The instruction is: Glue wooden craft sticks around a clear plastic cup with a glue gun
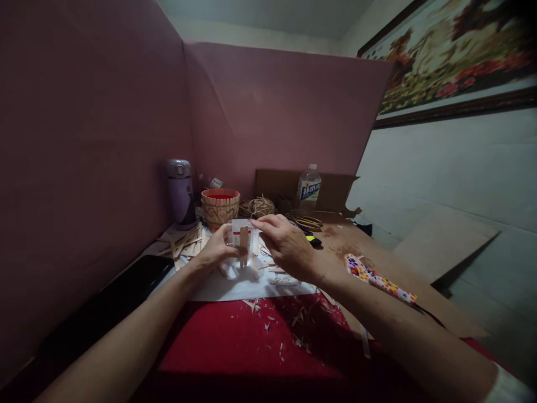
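Note:
Between my hands stands a small clear plastic container (236,225) with a red-and-white label and short wooden craft sticks (244,243) upright against its front. My left hand (217,247) grips it from the left side, thumb in front. Curled and closed, my right hand (289,246) has its fingertips at the container's upper right edge; whether they pinch the edge or some small piece I cannot make out. Underneath lies a white sheet (235,290) with loose wooden sticks (188,242) scattered on it.
Behind are a purple flask (181,196), a stick-covered round basket (220,208), twine balls (262,207), a labelled bottle (309,190) and scissors (309,223). A flowered glue gun (377,279) lies right on cardboard (403,296). Wood shavings litter the red cloth (235,347); a black phone (146,274) is left.

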Demonstrator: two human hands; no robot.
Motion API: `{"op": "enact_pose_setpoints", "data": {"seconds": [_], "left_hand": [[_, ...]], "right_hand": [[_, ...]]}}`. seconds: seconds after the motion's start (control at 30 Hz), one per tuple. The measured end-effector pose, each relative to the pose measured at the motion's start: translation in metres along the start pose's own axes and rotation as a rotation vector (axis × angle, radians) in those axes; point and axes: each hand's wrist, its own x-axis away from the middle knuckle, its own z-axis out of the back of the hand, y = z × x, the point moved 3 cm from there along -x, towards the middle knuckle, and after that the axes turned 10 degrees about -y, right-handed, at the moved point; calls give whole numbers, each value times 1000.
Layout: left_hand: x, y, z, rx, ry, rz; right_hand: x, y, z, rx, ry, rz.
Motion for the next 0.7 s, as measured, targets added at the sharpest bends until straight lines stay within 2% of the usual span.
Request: {"op": "enact_pose_setpoints", "data": {"seconds": [0.1, 0.27, 0.47, 0.7], "left_hand": [[-1, -2, 2, -10, 8, -14], [-3, -4, 3, -19, -5, -24], [-1, 0, 1, -7, -12, -9], [1, -2, 0, -14, -4, -6]], "right_hand": [[-14, -1, -8, 70, -35, 31], [-15, 0, -17, 126, -21, 44], [-12, -2, -17, 99, 9, 41], [-13, -5, -17, 96, -18, 11]]}}
